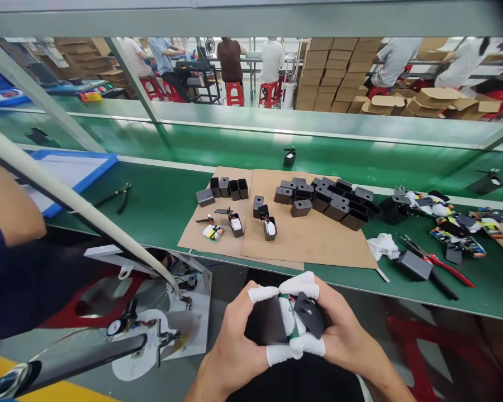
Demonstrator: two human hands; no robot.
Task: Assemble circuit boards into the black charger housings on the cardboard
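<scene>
Near my lap, my left hand (233,338) is closed around a black box-shaped plastic case (269,322). My right hand (342,326) grips a black end cap (310,314) with prongs on its face. Between case and cap shows a circuit board (291,318) with white padding and green edges, apparently partly inside the case. White finger cots cover the thumb and index fingertips of both hands, which nearly meet over the board. On the cardboard (310,245) ahead stand a case with a white-padded board (269,228), another similar one (235,224) and a loose board (213,232).
Many black cases (337,206) cluster on the cardboard. Rightward lie red-handled pliers (450,271), a white cloth (383,245) and a heap of circuit boards (456,231). Cutters (123,198) lie left. A slanted pole (92,206) and a co-worker's arm (10,201) occupy the left.
</scene>
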